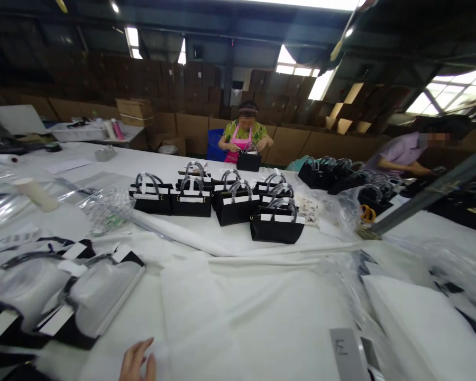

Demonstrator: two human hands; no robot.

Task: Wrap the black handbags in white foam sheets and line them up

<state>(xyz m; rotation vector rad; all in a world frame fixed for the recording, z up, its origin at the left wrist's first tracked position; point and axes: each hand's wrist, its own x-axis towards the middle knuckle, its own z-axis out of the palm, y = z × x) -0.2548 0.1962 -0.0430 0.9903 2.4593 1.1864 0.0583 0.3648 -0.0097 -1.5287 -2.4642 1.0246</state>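
My left hand (137, 362) shows at the bottom edge, left of the middle. Its fingers are apart and slightly bent, with nothing in them, over the white table cover (277, 312). To its left lie black handbags (121, 278) with clear wrapping on them and white strips along their tops. My right hand is out of sight. Farther off, several black handbags stand upright in rows, among them a front one (277, 227) with wrapped handles and a white strip at its opening.
Across the table a person in a pink apron (241, 142) handles a black bag (248, 160). Another person (404, 151) works at the right near more bags. A slanted metal pole (432, 190), yellow-handled scissors (367, 213), clear plastic and a grey marked piece (347, 354) are also there.
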